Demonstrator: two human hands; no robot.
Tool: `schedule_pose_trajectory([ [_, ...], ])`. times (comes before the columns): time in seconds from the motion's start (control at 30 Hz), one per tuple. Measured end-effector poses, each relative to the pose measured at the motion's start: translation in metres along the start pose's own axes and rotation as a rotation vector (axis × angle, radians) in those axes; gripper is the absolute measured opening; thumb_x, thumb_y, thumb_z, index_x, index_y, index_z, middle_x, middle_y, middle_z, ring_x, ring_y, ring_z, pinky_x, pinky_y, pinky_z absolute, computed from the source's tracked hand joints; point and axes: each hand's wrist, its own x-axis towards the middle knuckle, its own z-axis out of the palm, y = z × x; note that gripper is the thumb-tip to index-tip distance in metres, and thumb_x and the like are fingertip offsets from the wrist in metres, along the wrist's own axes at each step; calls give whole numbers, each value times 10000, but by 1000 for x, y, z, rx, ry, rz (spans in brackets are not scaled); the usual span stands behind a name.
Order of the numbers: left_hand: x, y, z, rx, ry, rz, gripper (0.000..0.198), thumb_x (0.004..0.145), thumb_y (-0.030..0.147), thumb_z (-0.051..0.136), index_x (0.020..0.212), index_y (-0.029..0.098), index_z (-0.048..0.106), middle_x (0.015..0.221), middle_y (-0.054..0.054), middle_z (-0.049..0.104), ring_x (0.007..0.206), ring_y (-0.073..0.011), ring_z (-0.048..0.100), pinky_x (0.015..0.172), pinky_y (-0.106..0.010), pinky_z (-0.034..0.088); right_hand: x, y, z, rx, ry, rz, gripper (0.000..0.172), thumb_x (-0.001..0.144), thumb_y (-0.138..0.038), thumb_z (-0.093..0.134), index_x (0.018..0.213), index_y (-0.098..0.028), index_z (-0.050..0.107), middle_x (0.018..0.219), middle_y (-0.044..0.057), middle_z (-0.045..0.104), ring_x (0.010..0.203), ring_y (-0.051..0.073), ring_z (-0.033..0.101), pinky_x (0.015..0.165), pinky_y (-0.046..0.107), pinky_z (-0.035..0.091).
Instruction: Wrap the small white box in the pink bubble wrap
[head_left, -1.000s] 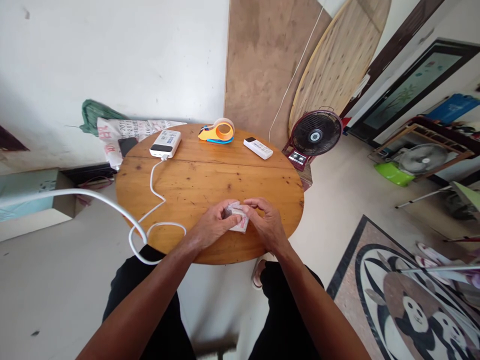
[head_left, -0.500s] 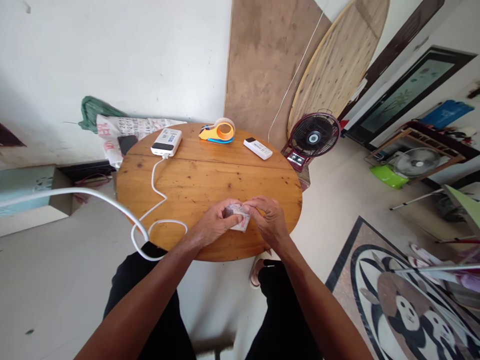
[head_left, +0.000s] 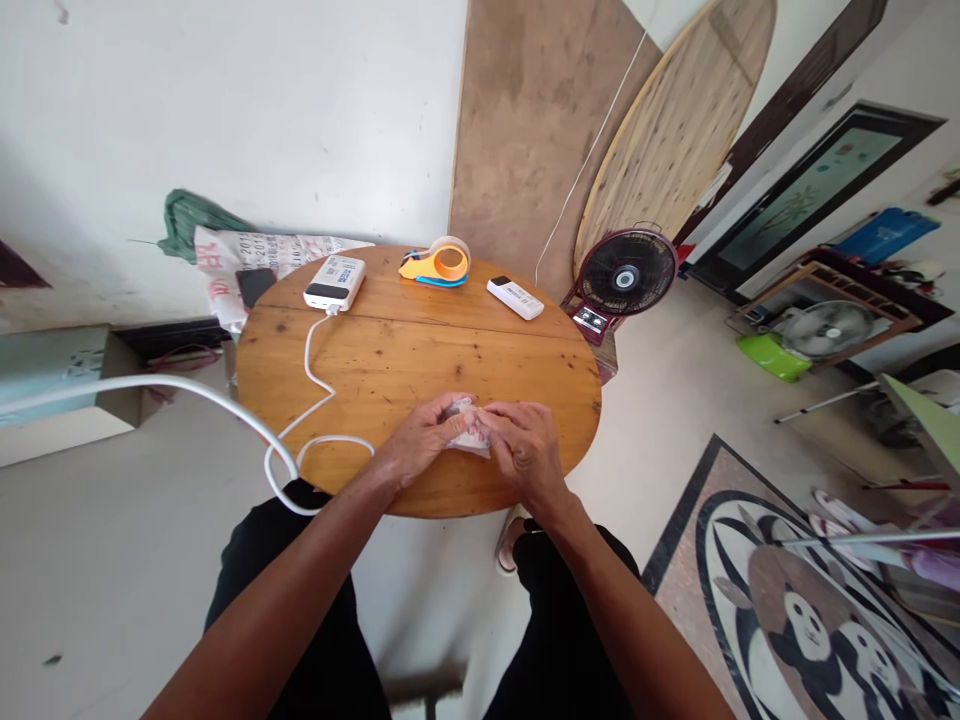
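Observation:
Near the front edge of the round wooden table, both hands are closed on a small whitish packet with pinkish-red print. My left hand grips its left side, thumb lying across the top. From the right, my right hand pinches at its upper part, fingers curled and fingertips close to the left thumb. Fingers cover much of the packet, so its exact kind is unclear.
A white power bank with a white cable lies at the back left. An orange and blue tape dispenser and a second white power bank stand along the back. A dark fan is right of the table.
My right hand has turned and its fingers have curled in closer over the packet. The packet has shifted and tilted slightly between my hands.

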Motion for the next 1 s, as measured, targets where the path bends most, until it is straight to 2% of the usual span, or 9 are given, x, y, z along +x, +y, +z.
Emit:
schedule_pose_trajectory([
  [0.1, -1, 0, -1, -92, 23, -33, 574, 698, 508, 716, 1133, 148, 612, 943, -35, 680, 891, -199, 590, 849, -308, 445, -3, -2, 1, -75, -12, -77, 201, 910, -218, 551, 1079, -238, 657, 1083, 43, 703, 971, 166, 633, 982, 390, 343],
  [0.2, 1, -4, -2, -232, 9, -49, 566, 690, 506, 732, 1108, 144, 613, 876, -25, 679, 832, -175, 598, 812, -291, 448, -7, -3, 1, -120, -16, -150, 249, 907, -256, 562, 1147, -226, 616, 1177, 70, 670, 1112, 196, 594, 1031, 413, 318],
  [0.3, 2, -7, -2, -337, -24, -60, 538, 704, 489, 731, 1097, 143, 610, 881, -29, 675, 812, -161, 606, 788, -279, 452, -11, -2, 3, -165, 12, -190, 264, 891, -250, 589, 1154, -228, 604, 1255, 94, 630, 1200, 214, 546, 1029, 419, 339],
  [0.4, 3, -8, -2, -369, -41, -52, 516, 671, 406, 775, 1083, 145, 606, 909, -27, 673, 797, -143, 608, 758, -251, 452, -14, -2, 7, -186, 82, -211, 256, 867, -214, 623, 1121, -241, 609, 1259, 101, 624, 1190, 213, 551, 1007, 417, 372],
  [0.57, 2, -6, -1, -412, -14, -58, 514, 629, 305, 793, 1079, 152, 597, 877, -10, 683, 756, -127, 612, 740, -239, 454, -19, -2, 14, -111, 158, -183, 270, 838, -180, 649, 1088, -275, 614, 1267, 95, 601, 1163, 223, 566, 974, 424, 408],
  [0.67, 1, -3, 0, -380, 38, -74, 534, 634, 287, 773, 1118, 150, 592, 926, -19, 690, 772, -130, 613, 744, -241, 456, -20, -2, 10, 38, 176, -57, 303, 838, -219, 641, 1131, -278, 590, 1321, 107, 544, 1158, 238, 568, 963, 433, 428],
  [0.77, -1, 1, 1, -331, 67, -81, 588, 641, 267, 752, 1188, 151, 570, 1037, -35, 676, 828, -134, 613, 769, -240, 458, -18, 2, 4, 213, 62, 89, 564, 813, -321, 657, 1328, -244, 439, 1394, 138, 476, 1257, 271, 493, 1004, 458, 422],
  [0.87, -1, 1, 2, -308, 33, -66, 685, 651, 251, 737, 1286, 160, 500, 1101, -48, 645, 874, -142, 610, 796, -254, 464, -13, 6, 1, 292, -145, 92, 778, 775, -388, 688, 1427, -213, 301, 1426, 147, 454, 1308, 283, 441, 1027, 464, 405],
  [1.0, -1, -1, 1, -251, 38, -45, 751, 662, 265, 723, 1347, 156, 435, 1093, -51, 627, 870, -144, 595, 790, -265, 465, -8, 7, 3, 275, -220, 85, 625, 820, -338, 651, 1374, -232, 382, 1330, 101, 566, 1221, 254, 517, 1010, 433, 395],
])
